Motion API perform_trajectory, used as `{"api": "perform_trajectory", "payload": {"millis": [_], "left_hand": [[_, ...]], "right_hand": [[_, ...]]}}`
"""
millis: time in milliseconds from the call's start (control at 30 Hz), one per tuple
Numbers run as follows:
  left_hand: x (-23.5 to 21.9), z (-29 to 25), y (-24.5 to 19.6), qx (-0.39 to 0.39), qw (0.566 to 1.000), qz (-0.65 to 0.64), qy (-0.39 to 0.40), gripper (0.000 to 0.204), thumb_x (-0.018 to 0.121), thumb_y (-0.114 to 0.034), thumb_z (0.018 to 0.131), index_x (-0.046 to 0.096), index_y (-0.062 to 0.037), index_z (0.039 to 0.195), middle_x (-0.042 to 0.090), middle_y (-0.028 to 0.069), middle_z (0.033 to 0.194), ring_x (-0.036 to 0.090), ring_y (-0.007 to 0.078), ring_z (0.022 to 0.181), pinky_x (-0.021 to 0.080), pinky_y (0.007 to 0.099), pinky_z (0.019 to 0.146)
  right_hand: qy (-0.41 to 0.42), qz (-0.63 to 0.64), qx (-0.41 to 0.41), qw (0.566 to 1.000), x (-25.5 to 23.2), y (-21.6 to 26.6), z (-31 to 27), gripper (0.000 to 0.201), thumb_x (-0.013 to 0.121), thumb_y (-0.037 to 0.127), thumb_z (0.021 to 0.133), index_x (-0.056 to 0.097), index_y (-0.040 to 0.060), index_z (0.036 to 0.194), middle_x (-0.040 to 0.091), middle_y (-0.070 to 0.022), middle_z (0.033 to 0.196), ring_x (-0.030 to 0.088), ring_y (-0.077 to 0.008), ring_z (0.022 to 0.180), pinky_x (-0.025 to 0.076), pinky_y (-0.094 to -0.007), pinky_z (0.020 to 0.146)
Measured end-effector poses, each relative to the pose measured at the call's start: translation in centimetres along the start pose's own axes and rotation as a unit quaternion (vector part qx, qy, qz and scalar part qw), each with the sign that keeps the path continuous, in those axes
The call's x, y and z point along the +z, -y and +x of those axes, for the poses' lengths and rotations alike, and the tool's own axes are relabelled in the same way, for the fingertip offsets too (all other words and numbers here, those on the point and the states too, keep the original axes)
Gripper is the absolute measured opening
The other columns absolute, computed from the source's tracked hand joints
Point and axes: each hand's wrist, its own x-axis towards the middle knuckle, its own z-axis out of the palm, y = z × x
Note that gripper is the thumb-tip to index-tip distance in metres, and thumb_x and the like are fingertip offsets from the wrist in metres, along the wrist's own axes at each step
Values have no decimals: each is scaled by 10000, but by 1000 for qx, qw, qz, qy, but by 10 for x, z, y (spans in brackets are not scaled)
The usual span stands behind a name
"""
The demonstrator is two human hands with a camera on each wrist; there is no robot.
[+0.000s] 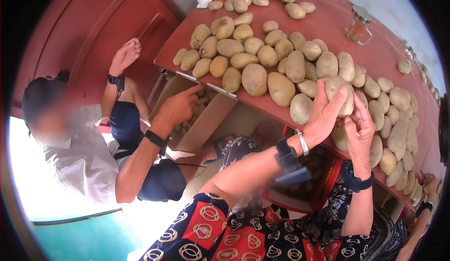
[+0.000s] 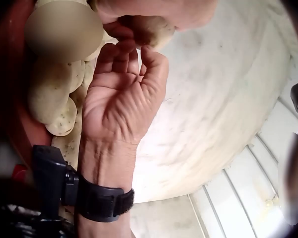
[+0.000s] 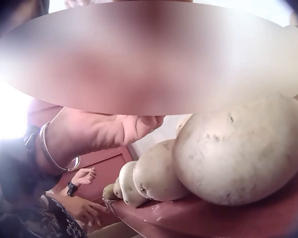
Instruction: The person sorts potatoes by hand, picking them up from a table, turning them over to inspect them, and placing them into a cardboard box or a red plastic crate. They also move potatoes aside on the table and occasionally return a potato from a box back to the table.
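My left hand (image 1: pixel 321 122), with a silver bracelet, grips a potato (image 1: pixel 338 88) above the table edge, the thumb lying across it. My right hand (image 1: pixel 361 141) is just below and beside that potato, palm up, with its fingertips right at the potato's side. In the left wrist view the right hand (image 2: pixel 116 101) shows loosely bent fingers, with the gripped potato (image 2: pixel 156 32) just above the fingertips. The right wrist view shows the left hand (image 3: pixel 92 131) under a large blur. There, a large potato (image 3: pixel 238 153) lies close to the camera on the table.
Many potatoes (image 1: pixel 281 90) cover the red table (image 1: pixel 323 19). A glass jar (image 1: pixel 358 25) stands toward the back. At left, a seated person (image 1: pixel 84 158) holds one hand raised and reaches toward a box of potatoes (image 1: pixel 206 125). A red crate (image 1: pixel 323 186) sits below the table; another arm (image 1: pixel 422 219) reaches in at right.
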Motion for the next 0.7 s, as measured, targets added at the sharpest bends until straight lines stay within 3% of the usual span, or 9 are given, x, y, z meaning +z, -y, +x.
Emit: {"api": "perform_trajectory", "payload": {"millis": [100,167,233,300,333,433,500,600,700], "left_hand": [[-1,1,2,86,993,77,-23,470,487,-443,900,372,-38,1110,541,94,933,544,116,781,479,243,564],[-4,-3,-2,-73,997,-26,15,415,454,-438,920,396,-74,1110,533,63,967,559,121,810,493,271,598],[-2,-3,2,-47,998,35,-6,424,408,-473,928,425,-86,1100,553,50,937,572,121,768,476,278,571],[-5,3,3,-33,998,32,-38,389,408,-457,934,493,-97,1057,589,52,951,585,144,866,488,307,636],[-5,7,0,-31,997,-49,-46,404,404,-467,932,505,-93,1048,594,49,994,590,158,868,482,324,645],[-21,18,-15,9,996,-27,-89,499,385,-529,898,507,-68,1044,618,111,899,619,237,800,485,346,692],[-24,13,-35,-1,995,-59,-81,413,433,-450,906,504,-66,1039,612,112,919,615,241,804,494,333,703],[-39,23,-36,100,990,31,-92,242,598,-195,858,531,-56,1044,592,79,987,593,185,883,500,315,777],[-37,21,-38,104,988,85,-73,270,646,-130,826,553,-63,1071,586,32,1001,558,115,915,464,253,816]], "right_hand": [[-20,8,-16,1000,3,0,1,484,429,-106,799,459,1,1270,587,-90,1108,574,-118,927,474,-240,793],[-27,-52,-74,996,-10,-20,3,400,405,-119,809,530,-16,1175,617,-81,1021,580,-103,831,477,-230,724],[-62,-112,-65,990,-8,-12,2,292,421,-91,843,575,-25,1081,630,-53,960,572,-96,792,472,-238,720],[-72,-54,-91,992,-8,-8,5,227,447,-25,875,582,-16,1057,630,-49,953,574,-97,800,463,-242,744],[-85,-36,-75,993,-14,1,8,206,451,5,886,587,-12,1039,630,-48,952,575,-96,805,459,-243,749],[-149,104,-70,981,-46,8,16,179,460,118,922,587,3,972,637,-68,932,581,-113,797,456,-253,727],[-212,226,-26,950,-68,7,17,178,471,174,924,571,27,930,635,-101,941,580,-144,797,461,-269,723],[-248,345,8,905,-98,-6,15,190,485,230,917,553,55,890,626,-133,972,572,-172,809,467,-293,730],[-255,361,8,897,-106,-8,13,215,497,277,908,545,73,862,618,-138,988,565,-181,825,467,-304,737]]}}
